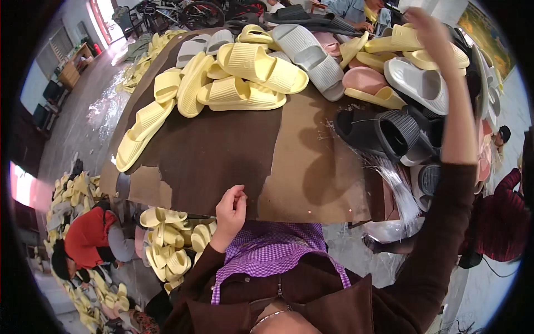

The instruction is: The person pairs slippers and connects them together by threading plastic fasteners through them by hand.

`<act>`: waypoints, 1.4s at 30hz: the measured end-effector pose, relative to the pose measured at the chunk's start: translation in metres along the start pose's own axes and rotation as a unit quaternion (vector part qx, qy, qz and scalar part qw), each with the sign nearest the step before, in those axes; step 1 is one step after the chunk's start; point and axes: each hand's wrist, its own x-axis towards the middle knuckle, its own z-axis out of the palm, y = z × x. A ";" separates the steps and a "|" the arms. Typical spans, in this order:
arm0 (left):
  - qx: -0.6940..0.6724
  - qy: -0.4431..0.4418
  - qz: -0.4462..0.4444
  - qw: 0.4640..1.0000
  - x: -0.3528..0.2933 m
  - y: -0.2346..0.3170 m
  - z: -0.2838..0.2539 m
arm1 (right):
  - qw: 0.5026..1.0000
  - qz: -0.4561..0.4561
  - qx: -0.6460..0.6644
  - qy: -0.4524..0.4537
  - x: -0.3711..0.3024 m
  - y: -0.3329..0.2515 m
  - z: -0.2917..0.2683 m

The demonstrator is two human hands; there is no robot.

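My left hand is at the table's near edge, its fingers curled together. What they may hold, if anything, is hidden. My right arm stretches far forward on the right, and my right hand hovers over or beside a pile of slippers at the back. Its fingers are blurred, so their grip is unclear. Close to it are a yellow slipper and a light grey slipper. A black slipper lies by my right forearm. Yellow ribbed slippers are heaped at the back left of the brown table.
A bundle of clear strands hangs at the table's right edge. A person in a red vest bends among yellow slippers at the left. More slippers are piled below the table. Another person sits across the table.
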 end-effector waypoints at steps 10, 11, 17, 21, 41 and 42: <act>-0.066 -0.012 -0.006 0.998 -0.001 -0.003 -0.008 | 0.894 0.409 0.177 -0.035 -0.058 -0.145 0.363; -0.085 -0.023 -0.010 0.996 0.000 -0.003 -0.005 | 0.840 0.469 0.269 0.037 -0.070 -0.142 0.383; -0.069 -0.028 -0.004 0.997 -0.007 -0.006 -0.014 | 0.791 0.486 0.349 0.127 -0.080 -0.194 0.379; -0.073 -0.033 -0.003 0.997 -0.005 -0.010 -0.014 | 0.841 0.436 0.278 0.161 -0.088 -0.194 0.361; -0.208 0.042 -0.127 0.969 0.060 0.015 -0.049 | 0.570 0.456 0.682 0.052 -0.136 -0.210 0.244; -0.208 0.040 -0.131 0.968 0.069 0.023 -0.051 | 0.575 0.445 0.686 0.034 -0.144 -0.219 0.229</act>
